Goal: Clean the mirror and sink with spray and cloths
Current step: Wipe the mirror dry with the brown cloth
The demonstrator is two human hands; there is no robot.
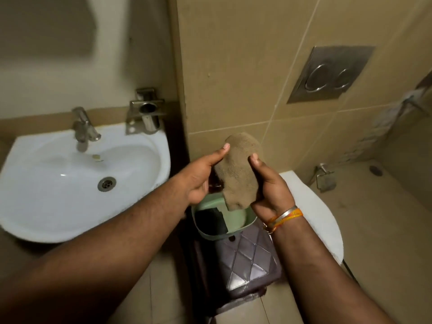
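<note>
While two bare forearms reach in from the bottom edge of the frame, both hands meet just right of centre, holding a folded brown cloth [238,169] upright between them. The left hand [201,181] grips the cloth's left edge, thumb pressed flat on the front near the top and fingers curled behind. The right hand [268,185] pinches the right edge, thumb on the front, fingers wrapped behind; bangles and an orange thread [284,217] circle that wrist.

Directly below the cloth, in the lower centre, a pale green basin [245,224] rests on a dark stool with a diamond-patterned top [247,260]. A black folded item [211,220] lies inside the basin; what it is cannot be told. To the right of the stool, a white toilet lid [322,211] is partly hidden by the right arm.

At the left of the frame, a white sink [46,213] is mounted on the wall, with a round metal drain [106,183] and a chrome tap [83,127] at its back. A steel tumbler holder [147,115] sits on the wall just above the sink's right rear corner. In the upper left, a blurred mirror [46,26] hangs above the sink. In the upper right, a metal flush plate with two round buttons [332,74] is set into beige wall tiles.
</note>
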